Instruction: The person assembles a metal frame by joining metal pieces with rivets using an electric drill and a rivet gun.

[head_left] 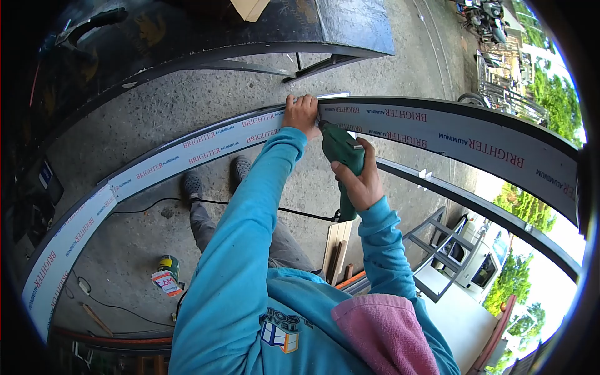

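Observation:
My right hand (pixel 364 178) is wrapped round the handle of a green power drill (pixel 340 149). The drill's nose points at the inner corner where two film-covered aluminum profiles meet; its tip is too small to make out. Just left of that corner, my left hand (pixel 301 116) grips the edge of the left aluminum profile (pixel 206 142), fingers curled over its top. The right aluminum profile (pixel 450 134) runs off to the right, and both carry red "BRIGHTER" lettering. From the drill's base a black cord (pixel 294 212) trails left.
A dark table (pixel 269 28) stands beyond the profiles. On the concrete floor sits a can (pixel 167 265) with a label. A bare metal bar (pixel 475 203) crosses to the right, above a grey metal frame (pixel 437 250). Motorcycles (pixel 486 22) and a white vehicle (pixel 484 269) are farther off.

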Demonstrator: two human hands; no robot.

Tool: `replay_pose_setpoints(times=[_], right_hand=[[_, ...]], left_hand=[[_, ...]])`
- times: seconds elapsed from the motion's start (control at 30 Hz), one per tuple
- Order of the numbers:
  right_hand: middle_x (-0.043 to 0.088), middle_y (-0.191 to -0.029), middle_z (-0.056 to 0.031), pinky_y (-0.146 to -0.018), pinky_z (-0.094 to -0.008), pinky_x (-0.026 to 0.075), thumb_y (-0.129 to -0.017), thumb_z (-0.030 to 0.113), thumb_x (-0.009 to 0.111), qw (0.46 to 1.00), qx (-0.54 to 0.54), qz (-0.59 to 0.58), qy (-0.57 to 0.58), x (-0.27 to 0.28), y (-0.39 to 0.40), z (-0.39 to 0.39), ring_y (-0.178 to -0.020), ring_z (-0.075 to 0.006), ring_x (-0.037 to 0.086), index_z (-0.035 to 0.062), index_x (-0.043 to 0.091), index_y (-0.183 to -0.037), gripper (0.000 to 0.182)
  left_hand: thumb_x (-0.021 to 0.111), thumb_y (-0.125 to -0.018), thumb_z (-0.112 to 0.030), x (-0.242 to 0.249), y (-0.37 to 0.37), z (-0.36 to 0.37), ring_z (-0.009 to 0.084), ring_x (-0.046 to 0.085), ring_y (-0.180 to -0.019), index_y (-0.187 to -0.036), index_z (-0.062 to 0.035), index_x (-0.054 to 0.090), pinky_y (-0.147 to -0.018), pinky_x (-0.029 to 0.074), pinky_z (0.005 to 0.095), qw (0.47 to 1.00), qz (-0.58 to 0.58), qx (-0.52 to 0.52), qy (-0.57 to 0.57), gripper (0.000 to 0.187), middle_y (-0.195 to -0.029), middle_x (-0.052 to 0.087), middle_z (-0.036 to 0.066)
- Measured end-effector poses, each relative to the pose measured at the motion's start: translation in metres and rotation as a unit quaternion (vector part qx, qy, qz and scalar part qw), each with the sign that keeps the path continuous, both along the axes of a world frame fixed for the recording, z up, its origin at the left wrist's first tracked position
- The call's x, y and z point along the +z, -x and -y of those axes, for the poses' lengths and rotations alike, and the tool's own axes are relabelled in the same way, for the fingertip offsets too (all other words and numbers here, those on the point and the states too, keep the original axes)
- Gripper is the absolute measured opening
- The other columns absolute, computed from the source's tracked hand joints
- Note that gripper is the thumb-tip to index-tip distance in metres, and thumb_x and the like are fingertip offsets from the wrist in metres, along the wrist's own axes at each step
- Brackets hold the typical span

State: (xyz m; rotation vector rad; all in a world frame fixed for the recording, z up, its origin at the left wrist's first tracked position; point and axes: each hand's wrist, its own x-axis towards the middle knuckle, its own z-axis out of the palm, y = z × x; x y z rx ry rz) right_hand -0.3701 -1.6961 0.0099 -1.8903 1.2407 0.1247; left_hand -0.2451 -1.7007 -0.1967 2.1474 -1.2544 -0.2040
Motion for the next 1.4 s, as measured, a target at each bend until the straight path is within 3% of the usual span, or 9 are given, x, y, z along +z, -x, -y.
replay_pose_setpoints(times=[0.07,0.2,0.4,0.57,0.6,0.73,0.97,1.27,1.4], right_hand=[[0.057,-0.108,-0.0248,-0.083,-0.0361,0.047,-0.077,0.027,0.066,0.996,-0.039,0.079,-0.014,-0.001,0.02,-0.012,-0.096,-0.0306,0.059,-0.0005,0.027,-0.132,0.073],[0.053,-0.115,-0.0219,-0.087,-0.0352,0.045,-0.078,0.02,0.065,0.983,-0.095,0.145,-0.06,0.008,0.05,-0.027,-0.103,-0.0268,0.056,0.0001,0.026,-0.133,0.07],[0.053,-0.115,-0.0227,-0.087,-0.0364,0.046,-0.078,0.02,0.064,0.973,-0.106,0.19,-0.078,0.006,0.077,-0.03,-0.101,-0.0282,0.056,0.0015,0.026,-0.134,0.07],[0.055,-0.111,-0.0233,-0.085,-0.0374,0.046,-0.077,0.024,0.064,0.985,-0.071,0.154,-0.04,0.007,0.078,-0.02,-0.099,-0.03,0.058,0.0016,0.028,-0.133,0.071],[0.056,-0.109,-0.0238,-0.084,-0.0378,0.047,-0.077,0.027,0.065,0.987,-0.063,0.14,-0.04,0.007,0.076,-0.018,-0.097,-0.0309,0.059,0.0015,0.029,-0.133,0.071],[0.059,-0.106,-0.0252,-0.081,-0.0386,0.049,-0.076,0.031,0.066,0.994,-0.012,0.108,-0.014,0.01,0.061,-0.005,-0.091,-0.0333,0.062,0.0005,0.031,-0.132,0.073],[0.06,-0.102,-0.0258,-0.079,-0.038,0.05,-0.076,0.033,0.065,0.997,0.049,0.048,0.017,0.017,0.018,0.009,-0.089,-0.0354,0.064,-0.0011,0.033,-0.129,0.071],[0.06,-0.103,-0.0255,-0.08,-0.0389,0.049,-0.074,0.035,0.065,1.0,0.012,0.009,0.012,0.008,-0.023,0.01,-0.087,-0.0335,0.063,-0.0002,0.034,-0.13,0.073],[0.06,-0.1,-0.0224,-0.072,-0.0356,0.051,-0.074,0.032,0.066,1.0,0.008,-0.005,0.028,0.009,-0.044,0.01,-0.08,-0.0274,0.064,0.0004,0.034,-0.131,0.072]], left_hand=[[0.079,-0.056,-0.038,0.002,-0.003,0.001,0.0215,0.056,-0.099,-0.105,-0.0089,0.05,-0.095,0.03,0.0426,1.0,-0.016,-0.01,-0.024,0.064,-0.102,0.055,0.007],[0.078,-0.056,-0.036,-0.002,0.001,0.001,0.0221,0.056,-0.101,-0.107,-0.0084,0.05,-0.095,0.03,0.0424,1.0,-0.004,-0.019,-0.016,0.065,-0.103,0.056,0.007],[0.077,-0.054,-0.036,0.001,0.0,0.004,0.0229,0.052,-0.106,-0.11,-0.0079,0.049,-0.097,0.029,0.0438,0.998,0.004,-0.026,-0.052,0.069,-0.107,0.055,0.008],[0.079,-0.052,-0.041,0.015,-0.008,-0.006,0.0242,0.045,-0.116,-0.128,-0.0061,0.041,-0.103,0.023,0.046,0.997,-0.013,-0.05,-0.059,0.092,-0.122,0.048,0.011],[0.081,-0.053,-0.038,0.021,-0.016,-0.012,0.0257,0.045,-0.118,-0.134,-0.0091,0.036,-0.104,0.027,0.045,0.991,-0.017,-0.082,-0.102,0.097,-0.127,0.046,0.011],[0.084,-0.055,-0.023,0.015,-0.053,-0.015,0.0303,0.05,-0.116,-0.136,-0.0202,0.037,-0.099,0.04,0.0383,0.953,-0.16,-0.205,-0.154,0.093,-0.129,0.046,0.009],[0.08,-0.063,-0.015,0.015,-0.079,0.001,0.0281,0.049,-0.118,-0.136,-0.0192,0.037,-0.101,0.038,0.0368,0.87,-0.346,-0.267,-0.227,0.085,-0.131,0.049,0.011],[0.078,-0.068,-0.02,0.001,-0.082,0.005,0.0303,0.046,-0.119,-0.141,-0.02,0.031,-0.101,0.038,0.0365,0.873,-0.328,-0.295,-0.206,0.086,-0.135,0.041,0.012],[0.077,-0.07,-0.024,-0.006,-0.08,0.004,0.0302,0.045,-0.121,-0.14,-0.0197,0.033,-0.103,0.037,0.037,0.884,-0.314,-0.277,-0.207,0.083,-0.135,0.04,0.012]])
